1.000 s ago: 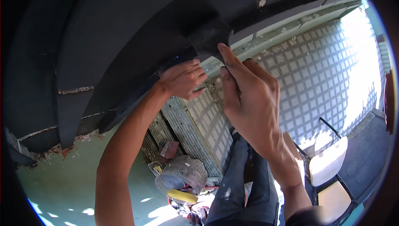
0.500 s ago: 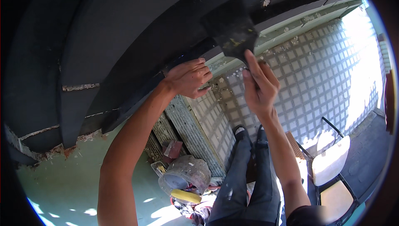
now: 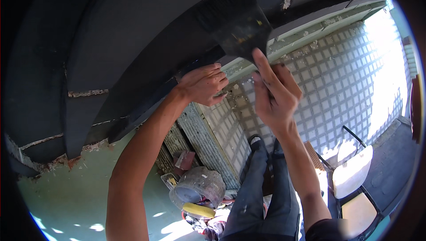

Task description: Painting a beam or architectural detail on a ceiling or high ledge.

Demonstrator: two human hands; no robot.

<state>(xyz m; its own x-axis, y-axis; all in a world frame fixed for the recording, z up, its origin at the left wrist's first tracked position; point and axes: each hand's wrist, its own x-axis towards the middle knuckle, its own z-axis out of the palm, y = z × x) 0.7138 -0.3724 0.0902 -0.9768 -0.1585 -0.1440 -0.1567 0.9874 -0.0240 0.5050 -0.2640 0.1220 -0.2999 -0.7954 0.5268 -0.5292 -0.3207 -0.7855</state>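
My right hand (image 3: 277,90) is closed on a wide, dark-bladed scraper (image 3: 239,28), its index finger along the back. The blade, smudged with yellowish marks, is held up against the dark overhead surface (image 3: 124,23), which has ragged pale seams. My left hand (image 3: 204,83), fingers curled, grips the lower edge of that dark surface just left of the scraper's neck; its fingertips are partly hidden there.
A tiled floor (image 3: 333,81) lies below my legs (image 3: 248,192). A chair (image 3: 350,174) stands lower right. A grimy bucket (image 3: 199,190), a yellow object (image 3: 197,210), rags and weathered boards (image 3: 204,148) sit lower middle, beside a pale green surface (image 3: 88,196).
My right hand and scraper have moved away from me and rightward over the last second; in the latest half second the blade has shifted slightly up and left. My left hand stays on the edge.
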